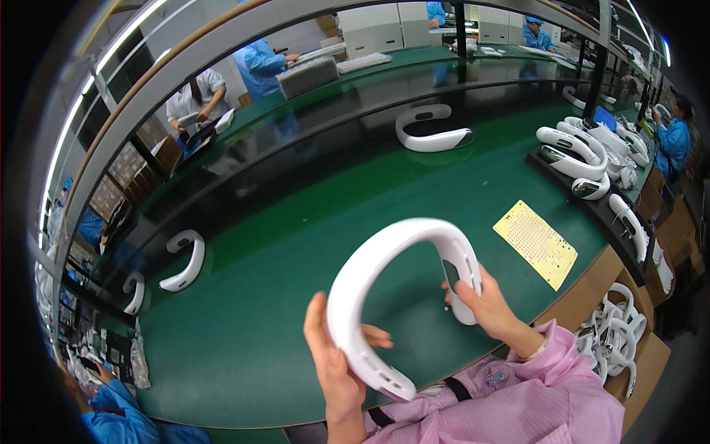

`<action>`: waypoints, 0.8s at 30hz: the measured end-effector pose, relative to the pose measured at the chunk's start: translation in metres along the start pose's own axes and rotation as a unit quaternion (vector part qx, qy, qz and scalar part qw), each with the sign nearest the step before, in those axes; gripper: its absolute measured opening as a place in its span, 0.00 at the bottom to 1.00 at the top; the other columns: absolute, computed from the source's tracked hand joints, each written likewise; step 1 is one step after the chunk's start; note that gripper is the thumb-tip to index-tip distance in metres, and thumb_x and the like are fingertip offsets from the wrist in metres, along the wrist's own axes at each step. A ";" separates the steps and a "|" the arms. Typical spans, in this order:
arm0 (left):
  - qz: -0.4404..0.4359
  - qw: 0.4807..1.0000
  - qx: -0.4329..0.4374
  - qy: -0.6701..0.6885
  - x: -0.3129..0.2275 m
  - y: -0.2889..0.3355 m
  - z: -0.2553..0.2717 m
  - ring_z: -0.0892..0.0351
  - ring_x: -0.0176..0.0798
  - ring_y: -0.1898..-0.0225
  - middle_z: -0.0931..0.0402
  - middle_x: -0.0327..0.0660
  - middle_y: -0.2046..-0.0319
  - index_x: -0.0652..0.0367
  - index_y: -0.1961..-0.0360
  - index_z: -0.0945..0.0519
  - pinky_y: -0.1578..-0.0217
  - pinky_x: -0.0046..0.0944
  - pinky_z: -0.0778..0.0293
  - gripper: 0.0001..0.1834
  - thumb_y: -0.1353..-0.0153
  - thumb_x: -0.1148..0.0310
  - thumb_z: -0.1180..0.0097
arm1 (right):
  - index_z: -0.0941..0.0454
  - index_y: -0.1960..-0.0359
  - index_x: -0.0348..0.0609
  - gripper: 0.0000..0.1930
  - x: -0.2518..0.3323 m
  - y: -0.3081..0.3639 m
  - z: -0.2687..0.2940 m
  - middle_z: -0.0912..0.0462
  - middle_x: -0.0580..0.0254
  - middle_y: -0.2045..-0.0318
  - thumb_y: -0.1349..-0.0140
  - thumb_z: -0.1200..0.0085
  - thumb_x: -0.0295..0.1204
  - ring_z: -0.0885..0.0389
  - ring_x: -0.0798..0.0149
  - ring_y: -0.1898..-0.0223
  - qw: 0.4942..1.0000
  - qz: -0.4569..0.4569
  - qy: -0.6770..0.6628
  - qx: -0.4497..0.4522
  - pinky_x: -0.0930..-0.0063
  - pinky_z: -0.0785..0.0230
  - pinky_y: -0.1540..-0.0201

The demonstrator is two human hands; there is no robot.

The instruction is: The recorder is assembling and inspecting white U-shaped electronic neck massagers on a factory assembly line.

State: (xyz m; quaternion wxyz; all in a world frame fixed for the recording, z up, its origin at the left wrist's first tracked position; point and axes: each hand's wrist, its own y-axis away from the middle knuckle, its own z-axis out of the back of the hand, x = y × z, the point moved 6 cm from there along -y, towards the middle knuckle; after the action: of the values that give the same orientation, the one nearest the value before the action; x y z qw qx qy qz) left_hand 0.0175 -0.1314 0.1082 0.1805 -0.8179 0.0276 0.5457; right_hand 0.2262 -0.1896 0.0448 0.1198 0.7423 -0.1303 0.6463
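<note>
Green, smooth and faintly glossy, the broad tabletop (244, 340) spread beneath both hands. Near right stood an open brown cardboard box (651, 370) with curved white pieces inside. Creased pink cloth (569, 385) covered the right arm almost to the wrist. Above the table's near part was a glossy white C-shaped plastic band (373, 263), its opening turned toward the near side. Similar bands lay at the far side (436, 143) and the left (189, 263). Right of the held one lay a flat yellow rectangular sheet (536, 244), dotted with small marks.

The left hand (339, 374), upright from the wrist, wrapped the band's left arm, fingertips showing through the opening. The right hand (489, 307), reaching in from the right, pinched the other end, thumb on the near face, fingers behind. Small slots (399, 385) pierced the left tip.
</note>
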 end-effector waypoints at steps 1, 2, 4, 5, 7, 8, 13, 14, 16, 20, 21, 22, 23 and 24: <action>-0.017 0.999 -0.015 -0.041 0.016 0.002 0.022 0.25 0.38 0.71 0.32 0.49 0.55 0.59 0.37 0.48 0.70 0.35 0.24 0.38 0.41 0.48 0.51 | 0.41 0.41 0.36 0.27 0.020 0.005 -0.002 0.29 0.56 0.61 0.35 0.55 0.42 0.28 0.66 0.63 0.996 0.063 0.067 0.022 0.74 0.36 0.57; -0.013 0.998 -0.029 -0.048 0.022 0.002 0.024 0.25 0.37 0.68 0.34 0.49 0.52 0.60 0.38 0.47 0.68 0.35 0.25 0.35 0.40 0.55 0.49 | 0.44 0.39 0.35 0.28 0.042 0.012 -0.004 0.30 0.55 0.60 0.34 0.58 0.43 0.30 0.65 0.61 0.983 0.120 0.135 0.040 0.74 0.37 0.55; 0.029 0.997 -0.072 -0.017 0.036 -0.001 0.032 0.26 0.36 0.65 0.34 0.49 0.50 0.61 0.40 0.45 0.66 0.34 0.26 0.30 0.39 0.65 0.48 | 0.54 0.34 0.34 0.32 0.073 0.026 -0.016 0.37 0.51 0.57 0.32 0.69 0.45 0.36 0.60 0.57 0.942 0.187 0.245 0.130 0.72 0.44 0.49; 0.069 0.992 -0.099 0.023 0.048 -0.004 0.038 0.26 0.35 0.65 0.33 0.48 0.51 0.61 0.41 0.44 0.66 0.34 0.25 0.28 0.39 0.68 0.49 | 0.54 0.34 0.32 0.31 0.080 0.031 -0.024 0.36 0.51 0.58 0.32 0.67 0.40 0.35 0.60 0.57 0.934 0.199 0.243 0.168 0.73 0.43 0.49; 0.138 0.979 -0.122 0.088 0.066 -0.004 0.039 0.25 0.35 0.65 0.30 0.47 0.55 0.61 0.44 0.40 0.66 0.34 0.24 0.22 0.38 0.72 0.51 | 0.55 0.34 0.32 0.30 0.092 0.038 -0.040 0.36 0.51 0.58 0.32 0.65 0.37 0.35 0.61 0.58 0.945 0.150 0.177 0.233 0.73 0.43 0.50; 0.147 0.978 -0.110 0.101 0.070 -0.006 0.035 0.24 0.35 0.64 0.30 0.47 0.55 0.61 0.44 0.40 0.66 0.34 0.24 0.22 0.38 0.72 0.51 | 0.55 0.34 0.32 0.30 0.098 0.039 -0.046 0.36 0.51 0.58 0.32 0.64 0.35 0.35 0.61 0.58 0.938 0.164 0.165 0.257 0.74 0.42 0.51; 0.191 0.961 0.028 0.199 0.120 -0.001 0.040 0.25 0.39 0.54 0.34 0.47 0.48 0.61 0.42 0.41 0.62 0.37 0.23 0.22 0.34 0.65 0.57 | 0.54 0.34 0.32 0.28 0.114 0.039 -0.076 0.35 0.54 0.60 0.32 0.63 0.32 0.33 0.63 0.61 0.907 0.213 0.160 0.325 0.75 0.38 0.57; 0.207 0.949 0.059 0.231 0.126 0.003 0.037 0.24 0.40 0.55 0.35 0.48 0.47 0.61 0.42 0.41 0.63 0.38 0.23 0.22 0.34 0.64 0.57 | 0.53 0.34 0.33 0.28 0.116 0.039 -0.080 0.35 0.55 0.61 0.32 0.63 0.31 0.33 0.63 0.61 0.906 0.211 0.165 0.327 0.75 0.38 0.58; 0.241 0.925 0.102 0.274 0.134 0.010 0.027 0.24 0.43 0.56 0.37 0.49 0.46 0.62 0.43 0.40 0.64 0.39 0.22 0.24 0.36 0.61 0.56 | 0.52 0.34 0.33 0.27 0.117 0.039 -0.086 0.36 0.56 0.62 0.32 0.63 0.31 0.32 0.64 0.63 0.906 0.209 0.169 0.326 0.76 0.38 0.60; 0.282 0.902 0.121 0.303 0.143 0.013 0.014 0.23 0.48 0.58 0.41 0.51 0.44 0.64 0.44 0.39 0.67 0.41 0.21 0.27 0.38 0.56 0.56 | 0.49 0.35 0.33 0.26 0.120 0.039 -0.089 0.36 0.56 0.64 0.34 0.60 0.28 0.32 0.64 0.64 0.908 0.218 0.194 0.302 0.77 0.36 0.61; 0.289 0.899 0.120 0.306 0.143 0.014 0.014 0.23 0.50 0.59 0.42 0.52 0.43 0.65 0.45 0.39 0.67 0.41 0.21 0.28 0.38 0.54 0.55 | 0.47 0.36 0.33 0.26 0.121 0.038 -0.089 0.36 0.56 0.65 0.35 0.59 0.26 0.32 0.64 0.63 0.907 0.221 0.207 0.292 0.77 0.36 0.61; 0.295 0.899 0.113 0.303 0.144 0.015 0.015 0.23 0.51 0.59 0.43 0.52 0.43 0.65 0.45 0.38 0.68 0.42 0.21 0.29 0.39 0.53 0.55 | 0.45 0.37 0.35 0.26 0.123 0.036 -0.087 0.35 0.55 0.62 0.37 0.57 0.25 0.32 0.62 0.61 0.899 0.254 0.231 0.273 0.75 0.36 0.58; 0.302 0.900 0.107 0.296 0.141 0.018 0.017 0.23 0.52 0.60 0.44 0.53 0.42 0.66 0.45 0.38 0.69 0.42 0.20 0.30 0.39 0.52 0.55 | 0.42 0.37 0.37 0.27 0.123 0.033 -0.085 0.34 0.54 0.60 0.39 0.55 0.24 0.31 0.59 0.59 0.889 0.286 0.255 0.253 0.72 0.36 0.55; 0.310 0.900 0.099 0.289 0.137 0.020 0.020 0.23 0.54 0.61 0.45 0.53 0.41 0.66 0.46 0.37 0.69 0.43 0.20 0.31 0.40 0.50 0.55 | 0.40 0.38 0.39 0.27 0.124 0.031 -0.084 0.33 0.52 0.58 0.41 0.52 0.23 0.31 0.57 0.57 0.876 0.317 0.278 0.232 0.69 0.36 0.52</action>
State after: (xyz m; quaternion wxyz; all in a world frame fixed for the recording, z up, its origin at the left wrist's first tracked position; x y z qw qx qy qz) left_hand 0.0498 -0.1230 -0.0277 0.0663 -0.8675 0.3844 0.3086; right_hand 0.1539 -0.1940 0.1797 -0.2361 0.4575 -0.1667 0.8410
